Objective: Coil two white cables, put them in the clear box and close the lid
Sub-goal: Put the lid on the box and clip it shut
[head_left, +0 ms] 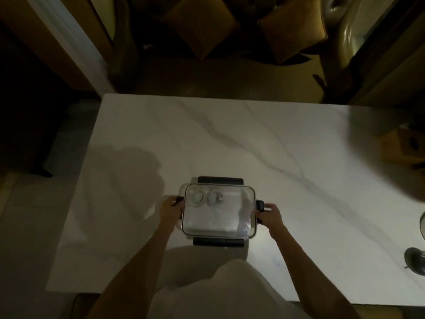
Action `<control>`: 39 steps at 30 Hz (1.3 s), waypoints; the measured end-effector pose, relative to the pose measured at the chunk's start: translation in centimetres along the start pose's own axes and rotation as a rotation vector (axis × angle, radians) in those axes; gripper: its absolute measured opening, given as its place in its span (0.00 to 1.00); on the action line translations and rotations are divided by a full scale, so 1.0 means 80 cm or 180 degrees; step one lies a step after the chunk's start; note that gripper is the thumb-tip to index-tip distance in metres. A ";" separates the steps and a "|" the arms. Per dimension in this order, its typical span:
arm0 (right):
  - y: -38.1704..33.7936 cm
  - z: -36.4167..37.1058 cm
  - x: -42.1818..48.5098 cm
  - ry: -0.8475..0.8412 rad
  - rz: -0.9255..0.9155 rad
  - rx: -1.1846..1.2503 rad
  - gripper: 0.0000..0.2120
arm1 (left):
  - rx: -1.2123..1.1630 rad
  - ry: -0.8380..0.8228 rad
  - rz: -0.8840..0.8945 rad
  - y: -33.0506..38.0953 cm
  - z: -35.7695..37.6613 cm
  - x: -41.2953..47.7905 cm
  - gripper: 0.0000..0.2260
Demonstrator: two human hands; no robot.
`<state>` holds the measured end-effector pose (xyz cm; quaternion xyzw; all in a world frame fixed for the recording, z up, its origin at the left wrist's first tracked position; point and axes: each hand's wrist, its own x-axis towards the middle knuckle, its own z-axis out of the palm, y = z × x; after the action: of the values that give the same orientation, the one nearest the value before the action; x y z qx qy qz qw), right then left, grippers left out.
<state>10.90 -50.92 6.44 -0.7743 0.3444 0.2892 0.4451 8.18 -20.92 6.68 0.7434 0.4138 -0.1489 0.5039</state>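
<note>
Lidded clear box [218, 223] on marble table [253, 139], two coiled white cables [198, 197] inside, left hand [169, 207] gripping left clip [179, 200], right hand [269, 214] gripping right clip [260, 205].

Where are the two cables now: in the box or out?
In. Two white coils lie side by side inside the clear box, under its lid.

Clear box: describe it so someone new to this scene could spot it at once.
Start at the white marble table and go to its near edge, straight ahead of the person. The clear box sits there between the left hand and the right hand. Its see-through lid, black latches on all four sides and two white cable coils inside set it apart.
</note>
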 end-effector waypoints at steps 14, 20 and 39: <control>0.001 0.049 -0.033 0.0756 -0.0488 -0.0466 0.11 | 0.1096 0.0191 0.0182 0.005 0.014 -0.014 0.08; -0.060 0.038 0.021 0.0354 -0.1103 -0.0751 0.18 | 0.2081 -0.0843 -0.0217 0.029 0.000 -0.029 0.10; -0.005 0.100 -0.015 0.0758 -0.0578 0.0657 0.19 | 0.1048 0.0184 0.0551 0.032 0.075 0.007 0.12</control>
<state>9.36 -43.32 4.08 -0.7813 0.3512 0.1172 0.5026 11.69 -26.25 5.26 0.8527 0.3326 -0.1492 0.3743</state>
